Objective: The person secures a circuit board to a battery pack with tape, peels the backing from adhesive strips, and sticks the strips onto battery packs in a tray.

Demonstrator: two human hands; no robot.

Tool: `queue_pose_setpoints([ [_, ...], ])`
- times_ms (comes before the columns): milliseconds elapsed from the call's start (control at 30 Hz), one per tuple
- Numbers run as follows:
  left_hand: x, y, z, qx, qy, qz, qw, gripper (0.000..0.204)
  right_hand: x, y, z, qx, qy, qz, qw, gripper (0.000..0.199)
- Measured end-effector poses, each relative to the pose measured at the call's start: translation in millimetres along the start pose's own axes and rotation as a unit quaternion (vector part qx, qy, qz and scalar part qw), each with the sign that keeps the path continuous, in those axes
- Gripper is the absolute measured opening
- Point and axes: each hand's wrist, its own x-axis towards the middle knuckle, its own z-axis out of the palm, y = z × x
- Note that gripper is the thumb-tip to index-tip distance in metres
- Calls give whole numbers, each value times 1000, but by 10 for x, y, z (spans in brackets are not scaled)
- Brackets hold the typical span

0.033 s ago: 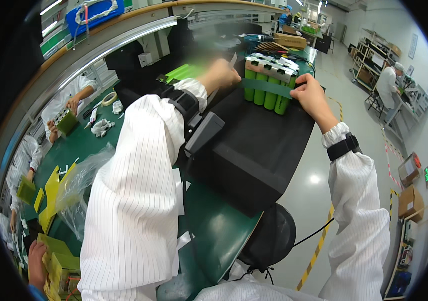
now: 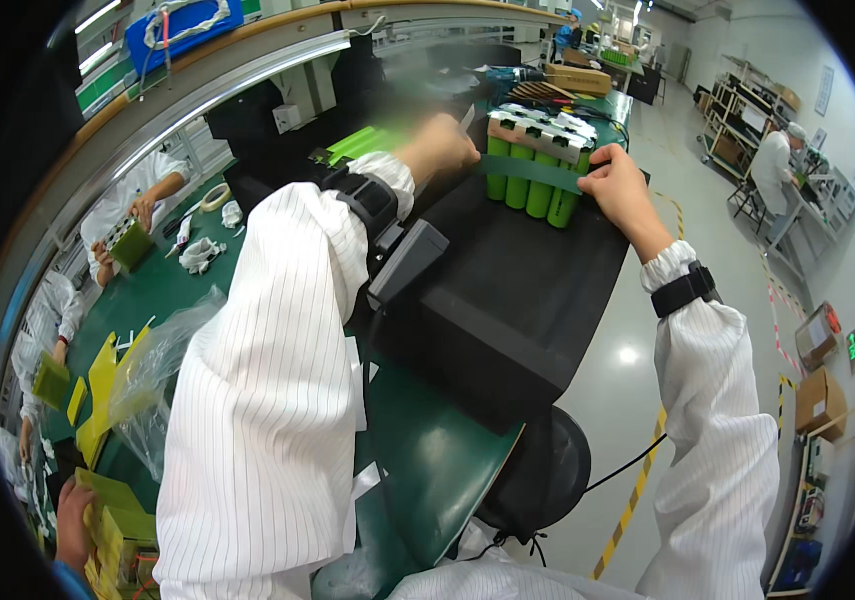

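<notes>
A dark green strip [image 2: 529, 174], flat like tape, stretches between my two hands across the front of a battery pack [image 2: 535, 195]. The pack has upright green cylindrical cells under a silvery white top and stands on a black mat [image 2: 507, 290]. My left hand [image 2: 439, 148] is closed at the strip's left end, its grip partly hidden; a thin pale blade-like piece [image 2: 467, 119] sticks up beside its fingers. At the strip's other end, my right hand [image 2: 615, 185] pinches it between thumb and fingers, next to the pack's right side. Bright green cells [image 2: 359, 145] lie behind my left wrist.
A cardboard box [image 2: 579, 79], a drill [image 2: 512, 75] and cables lie beyond the pack. Left on the green table are a tape roll [image 2: 216, 197], clear plastic film [image 2: 162, 385] and yellow sheets [image 2: 99, 390]. Co-workers' hands [image 2: 143, 212] handle packs there. A black stool [image 2: 545, 470] stands below.
</notes>
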Motion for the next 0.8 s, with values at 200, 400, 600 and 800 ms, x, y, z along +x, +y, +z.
queue_pose_setpoints([
  [200,327,-46,21,145,101,71,982,15,106,77,40,-1,29,15,999,31],
  [400,472,-197,53,128,71,125,981,12,162,138,88,33,63,-39,997,28],
  [600,477,-194,-25,204,35,255,945,12,151,90,76,71,76,-60,993,25],
  [800,472,-190,-78,207,85,252,942,11,138,81,100,106,42,-46,992,26],
])
